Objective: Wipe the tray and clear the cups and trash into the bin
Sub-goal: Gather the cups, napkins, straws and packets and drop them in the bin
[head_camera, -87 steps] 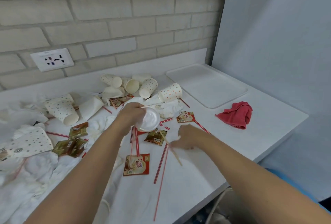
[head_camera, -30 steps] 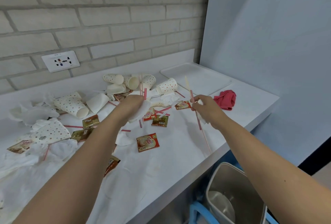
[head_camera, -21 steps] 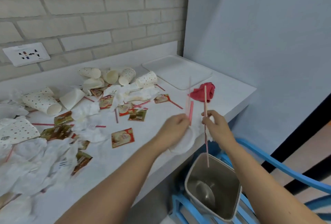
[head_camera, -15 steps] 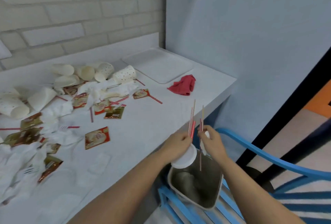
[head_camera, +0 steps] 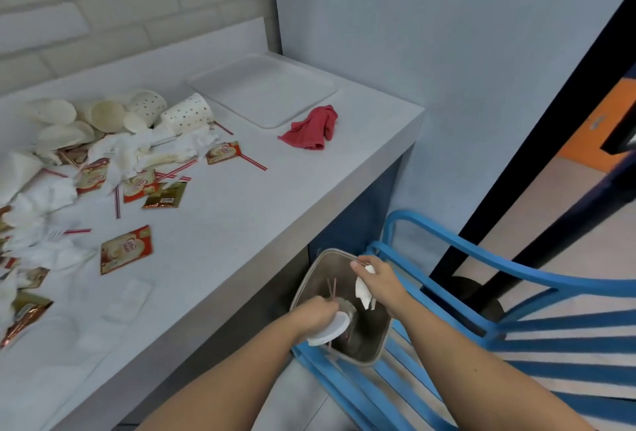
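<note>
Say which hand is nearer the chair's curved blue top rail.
Right. The right hand, holding a white scrap, is over the grey metal bin's rim on the rail's side; the left hand, gripping a round white lid, over the opposite rim.

Red-and-cream sachet (head_camera: 126, 249) on counter (head_camera: 241, 224): script logo, seems "Coffee mate", letters blurred. Similar logo on other sachets (head_camera: 223, 152), too small to read. Gold sachet (head_camera: 165, 195): print unreadable.
</note>
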